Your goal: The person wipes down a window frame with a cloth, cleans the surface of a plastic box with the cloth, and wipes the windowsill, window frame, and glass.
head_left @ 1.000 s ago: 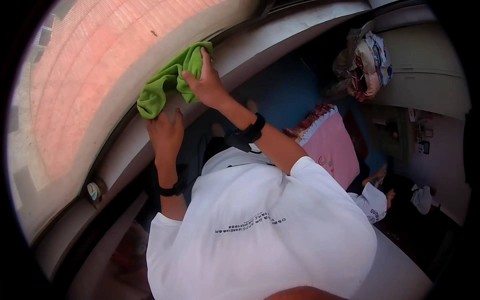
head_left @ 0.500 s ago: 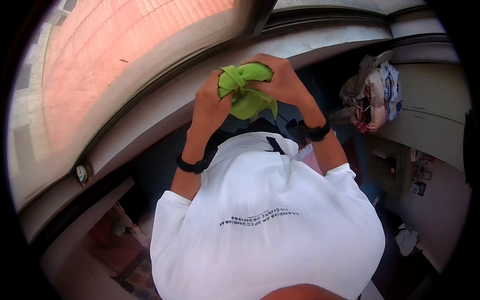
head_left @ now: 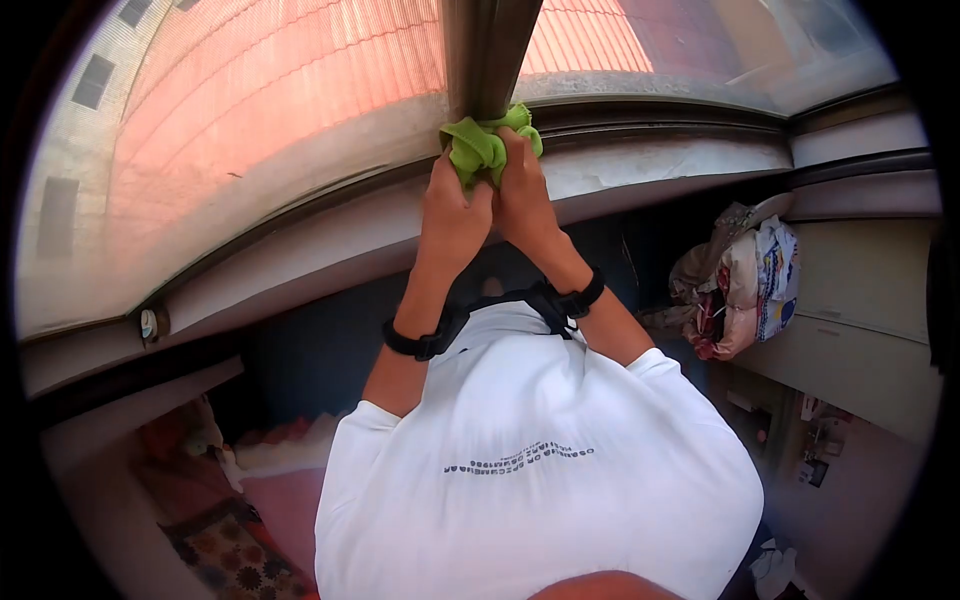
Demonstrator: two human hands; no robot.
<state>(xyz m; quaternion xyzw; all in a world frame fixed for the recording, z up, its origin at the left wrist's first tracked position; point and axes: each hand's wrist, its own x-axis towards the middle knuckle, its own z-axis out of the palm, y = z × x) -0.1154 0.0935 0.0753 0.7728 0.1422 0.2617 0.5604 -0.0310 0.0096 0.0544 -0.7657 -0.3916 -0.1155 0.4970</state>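
Note:
A bunched lime-green cloth (head_left: 478, 150) is gripped by both hands at the foot of the upright window frame post (head_left: 490, 50). My left hand (head_left: 452, 208) holds its left side, fingers curled into the fabric. On the right side of the cloth, my right hand (head_left: 523, 190) is closed, with fingers over the top. The two hands are close together, thumbs nearly meeting below the cloth. The cloth appears to lie against the post's base and the window track (head_left: 640, 112); exact contact is hard to tell.
Below the window runs a pale sill (head_left: 650, 165). A small white object (head_left: 149, 325) sits at the frame's left end. Bundled bags and fabric (head_left: 745, 280) rest on a cabinet (head_left: 860, 290) at right. A patterned mat (head_left: 235, 550) lies at lower left. Reddish corrugated roofing shows outside.
Both hands have moved forward with the cloth, from above the sill's near edge to the window post's base. They have come closer together, and the cloth is more bunched. The view has shifted too.

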